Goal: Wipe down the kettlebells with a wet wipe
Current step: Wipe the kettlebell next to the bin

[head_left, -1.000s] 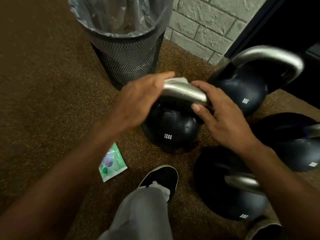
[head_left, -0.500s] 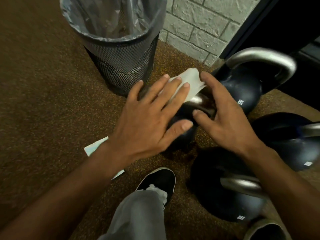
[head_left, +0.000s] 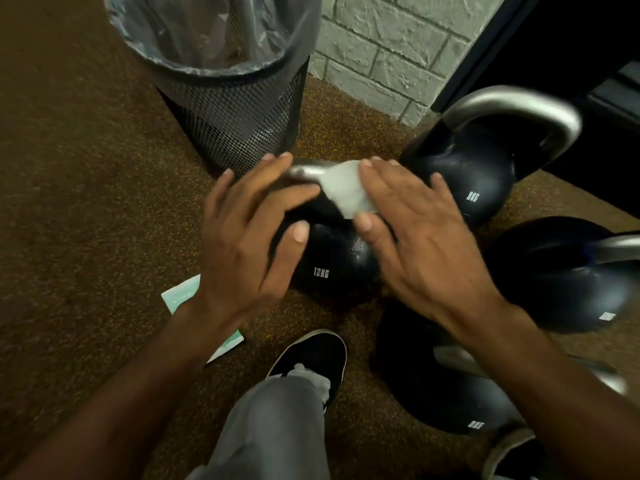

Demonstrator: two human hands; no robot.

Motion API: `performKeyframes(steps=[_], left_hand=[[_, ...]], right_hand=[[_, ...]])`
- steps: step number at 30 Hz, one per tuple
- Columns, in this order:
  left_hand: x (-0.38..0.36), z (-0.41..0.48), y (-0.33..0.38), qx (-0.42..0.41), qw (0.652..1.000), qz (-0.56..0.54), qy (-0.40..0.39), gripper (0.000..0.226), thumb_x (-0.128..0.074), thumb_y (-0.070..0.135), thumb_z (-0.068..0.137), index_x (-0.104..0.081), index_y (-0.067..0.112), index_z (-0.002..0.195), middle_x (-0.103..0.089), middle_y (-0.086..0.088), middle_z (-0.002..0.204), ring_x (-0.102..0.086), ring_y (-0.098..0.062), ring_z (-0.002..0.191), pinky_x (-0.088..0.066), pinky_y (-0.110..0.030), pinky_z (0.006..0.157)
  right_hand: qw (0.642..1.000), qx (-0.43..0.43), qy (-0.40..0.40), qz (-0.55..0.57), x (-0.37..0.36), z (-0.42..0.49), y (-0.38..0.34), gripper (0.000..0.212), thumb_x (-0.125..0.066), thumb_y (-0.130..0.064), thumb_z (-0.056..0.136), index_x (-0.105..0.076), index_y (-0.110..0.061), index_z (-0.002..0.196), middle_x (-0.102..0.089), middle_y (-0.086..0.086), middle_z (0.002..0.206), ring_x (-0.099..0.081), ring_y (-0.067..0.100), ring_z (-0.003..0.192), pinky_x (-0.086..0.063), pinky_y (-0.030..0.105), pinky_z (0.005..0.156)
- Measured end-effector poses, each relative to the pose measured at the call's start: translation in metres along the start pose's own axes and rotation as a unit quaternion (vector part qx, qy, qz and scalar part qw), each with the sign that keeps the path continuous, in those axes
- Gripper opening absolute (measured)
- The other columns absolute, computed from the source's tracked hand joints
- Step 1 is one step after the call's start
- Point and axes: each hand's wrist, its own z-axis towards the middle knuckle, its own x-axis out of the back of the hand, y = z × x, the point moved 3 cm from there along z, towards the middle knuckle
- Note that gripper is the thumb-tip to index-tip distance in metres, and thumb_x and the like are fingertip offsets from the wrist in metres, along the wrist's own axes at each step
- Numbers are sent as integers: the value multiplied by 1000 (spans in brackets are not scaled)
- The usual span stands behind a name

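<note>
The 12KG kettlebell (head_left: 332,268) sits mid-floor with its handle (head_left: 304,170) tipped toward the far mesh bin (head_left: 235,123), so the long axis runs near-to-far. The right hand (head_left: 415,230) has flat, closed-up fingers pressing the wet wipe (head_left: 346,188) on the handle, and the left hand (head_left: 242,237) is spread over it. Speckled brown floor (head_left: 86,202), brick wall (head_left: 381,46) at the far side.

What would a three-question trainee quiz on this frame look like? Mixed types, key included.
1. Multiple choice: what marking shows on the kettlebell being wiped? A) 8KG B) 12KG C) 20KG
2. True or false: the wet wipe lies inside the mesh bin.
3. Fill in: the wipes packet lies on the floor, partly hidden by the person's ___ forearm.
Key: 1 B. 2 False: the wet wipe is on the kettlebell, under the fingers of the right hand, not in the mesh bin. 3 left.
</note>
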Motion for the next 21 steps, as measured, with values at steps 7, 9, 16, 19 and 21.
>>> performKeyframes(steps=[7,9,16,19,21], left_hand=[[-32,-5,3,42,997,36,-61,73,-21,62,102,-31,16,158,-27,-19,165,-25,-32,153,-25,-61,117],[-40,-7,7,51,996,51,-48,76,-20,65,101,-27,17,159,-25,-22,165,-24,-35,153,-28,-63,114],[-59,-9,12,67,990,117,-34,84,-23,70,97,-14,14,159,-20,-27,165,-18,-40,154,-23,-62,118],[-62,-8,9,56,990,128,-23,85,-23,71,96,-17,13,158,-24,-27,163,-22,-41,153,-25,-62,116],[-63,-9,5,48,990,135,-16,86,-23,72,95,-18,13,158,-26,-26,162,-24,-40,152,-28,-62,114]], right_hand=[[986,-108,-55,112,6,-18,32,67,-25,-61,101,-21,-32,160,-37,-6,161,-35,10,145,-28,51,122],[990,-77,-56,102,4,-11,18,67,-24,-63,100,-23,-30,158,-36,-5,160,-37,16,144,-34,52,117],[862,-194,-262,389,18,57,49,79,-13,-74,97,-76,-30,116,-75,1,118,-69,17,110,-44,42,102],[758,-242,-379,472,2,76,60,99,-7,-77,93,-75,-8,116,-70,26,120,-68,35,113,-45,44,100],[748,-248,-414,456,-8,81,57,107,-8,-79,92,-74,3,107,-73,26,101,-73,33,92,-54,41,84]])
